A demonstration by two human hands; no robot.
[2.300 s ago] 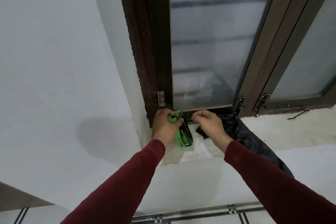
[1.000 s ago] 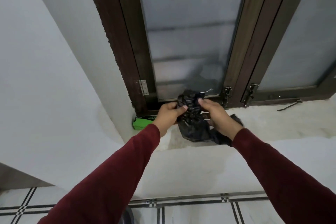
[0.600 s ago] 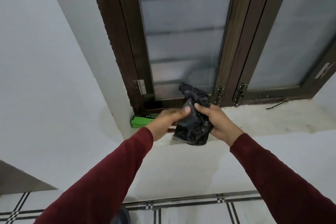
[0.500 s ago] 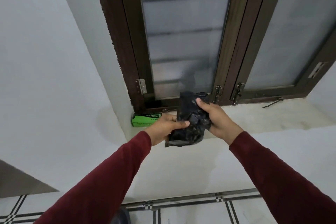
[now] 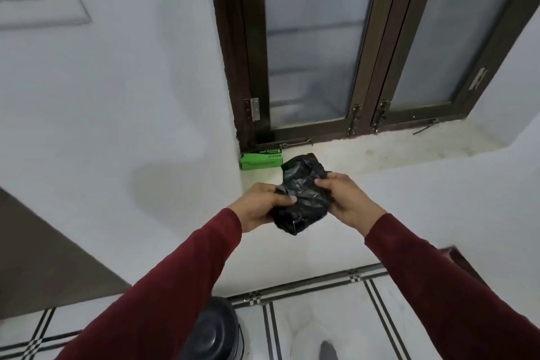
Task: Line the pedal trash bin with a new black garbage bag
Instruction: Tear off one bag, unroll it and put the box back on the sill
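A crumpled black garbage bag (image 5: 302, 199) hangs bunched between both my hands in front of the window sill. My left hand (image 5: 261, 206) grips its left side with the thumb on top. My right hand (image 5: 343, 199) pinches its right side. The dark pedal trash bin (image 5: 214, 330) stands on the floor below, lid down, partly hidden by my left sleeve. A green box of garbage bags (image 5: 261, 160) lies on the sill's left corner.
The pale window sill (image 5: 409, 145) runs under a brown-framed frosted window (image 5: 309, 47). White wall lies left and below the sill. The floor is white tile with black lines (image 5: 306, 283). A dark panel (image 5: 35, 257) sits at the left.
Both hands have drawn the bunched bag back from the sill and lower. The view has tipped down, bringing the bin and more floor into sight.
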